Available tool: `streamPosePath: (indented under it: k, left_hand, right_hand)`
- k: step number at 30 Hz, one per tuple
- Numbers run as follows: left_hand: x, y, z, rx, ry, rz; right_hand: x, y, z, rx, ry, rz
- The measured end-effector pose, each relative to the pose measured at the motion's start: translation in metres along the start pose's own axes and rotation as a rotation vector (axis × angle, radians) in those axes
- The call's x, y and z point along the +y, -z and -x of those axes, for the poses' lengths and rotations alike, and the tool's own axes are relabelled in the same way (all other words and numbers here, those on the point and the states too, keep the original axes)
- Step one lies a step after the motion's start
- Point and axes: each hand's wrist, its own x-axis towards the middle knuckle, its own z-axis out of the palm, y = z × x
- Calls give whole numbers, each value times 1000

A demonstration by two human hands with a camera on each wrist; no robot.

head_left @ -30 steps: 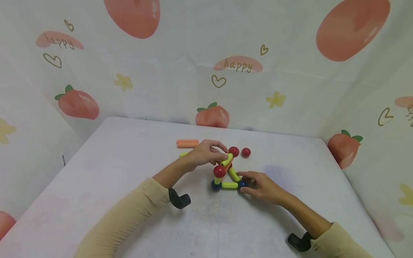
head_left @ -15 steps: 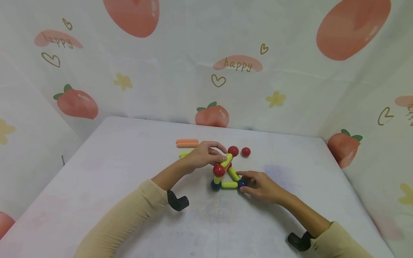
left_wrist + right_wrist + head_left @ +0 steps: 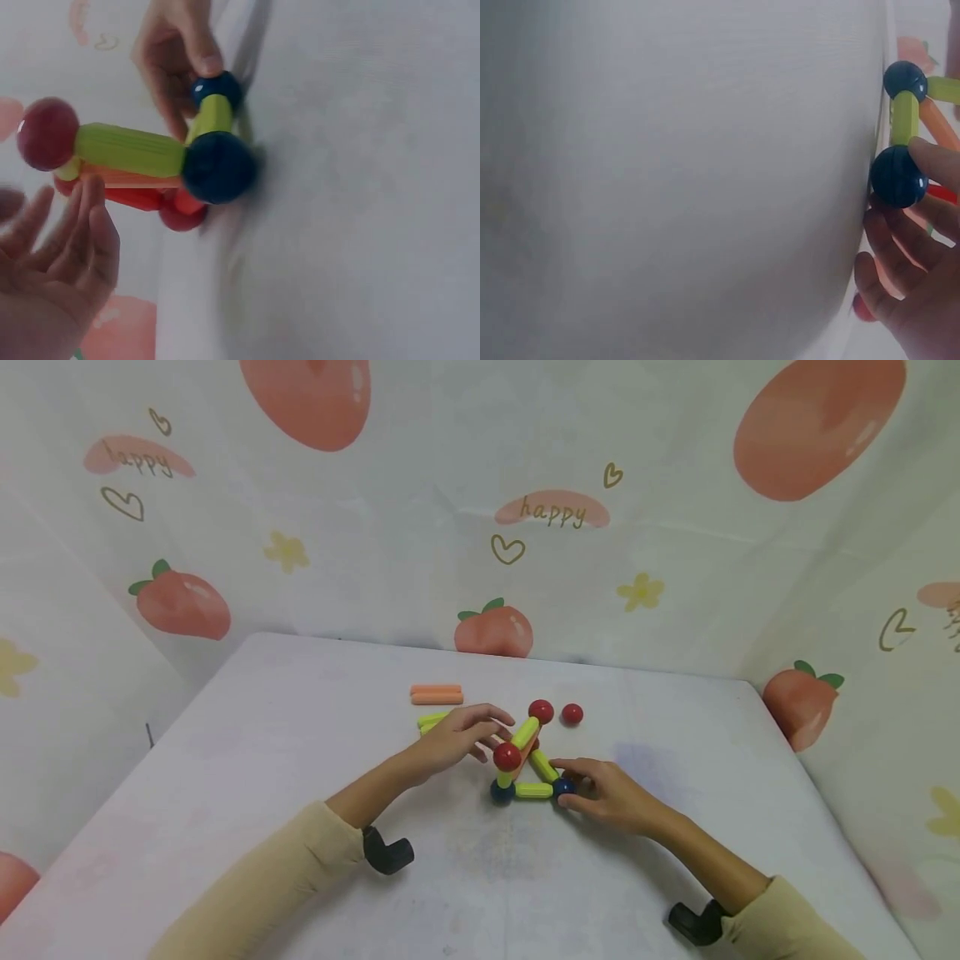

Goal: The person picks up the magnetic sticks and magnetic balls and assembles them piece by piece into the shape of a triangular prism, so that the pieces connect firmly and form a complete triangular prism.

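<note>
A frame of magnetic rods and balls stands on the table. Its front corners are two dark blue balls, the left one (image 3: 502,792) and the right one (image 3: 562,788), joined by a yellow-green rod (image 3: 534,791). Above the left blue ball, a short upright rod carries a red ball (image 3: 507,757). From there a yellow-green top rod (image 3: 526,732) runs back to another red ball (image 3: 541,712). My right hand (image 3: 618,797) pinches the right blue ball between thumb and fingers. My left hand (image 3: 60,262) is beside the frame's left side, fingers spread and holding nothing.
Behind the frame lies a loose red ball (image 3: 572,714). Orange rods (image 3: 437,695) lie side by side at the back left, with yellow-green rods (image 3: 431,722) partly hidden behind my left hand. A printed cloth (image 3: 420,577) hangs behind the table.
My left hand has let go of the top rod and drawn back to the left, its fingers loosening. That rod now spans the two upper red balls. My right hand has stayed put.
</note>
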Motion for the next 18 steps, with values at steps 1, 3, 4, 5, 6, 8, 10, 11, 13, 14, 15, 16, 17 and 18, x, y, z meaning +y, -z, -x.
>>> streamPosePath:
  k: [1, 3, 4, 5, 6, 8, 10, 11, 13, 14, 15, 16, 17, 18]
  left_hand:
    - [-3, -1, 3, 2, 9, 2]
    - [-9, -3, 7, -19, 28, -33]
    - [-13, -5, 9, -41, 30, -68]
    - [-17, -7, 10, -63, 30, -107]
    - [-20, -9, 10, -84, 27, -150]
    - [-27, -14, 10, -105, 18, -231]
    - [-33, -19, 9, -97, -2, -302]
    - [-35, -22, 8, -84, -7, -325]
    - [-37, -24, 6, -52, -13, -346]
    - [-37, -25, 6, -37, -17, -348]
    - [-37, -24, 5, -24, -22, -351]
    - [-37, -24, 4, -11, -22, -348]
    - [-37, -22, 2, 1, -24, -342]
    - [-36, -21, 1, 12, -25, -339]
  right_hand:
    - [0, 0, 0, -1, -3, 3]
    - [-1, 0, 0, 0, -4, 10]
    - [-1, 0, 1, 1, -6, 15]
    - [-2, 1, 1, 2, -6, 20]
    - [-2, 1, 1, 4, -5, 24]
    - [-3, 0, 1, 7, -4, 29]
    - [-4, 0, 2, 6, -6, 31]
    - [-4, 0, 2, 3, -7, 30]
    - [-5, 0, 1, -4, -11, 25]
    - [-4, 1, 1, -5, -16, 19]
    - [-4, 2, 1, -4, -20, 13]
    - [-3, 3, 1, 4, -24, 6]
    - [-2, 5, 1, 17, -27, 4]
    - [-1, 6, 0, 33, -33, -1]
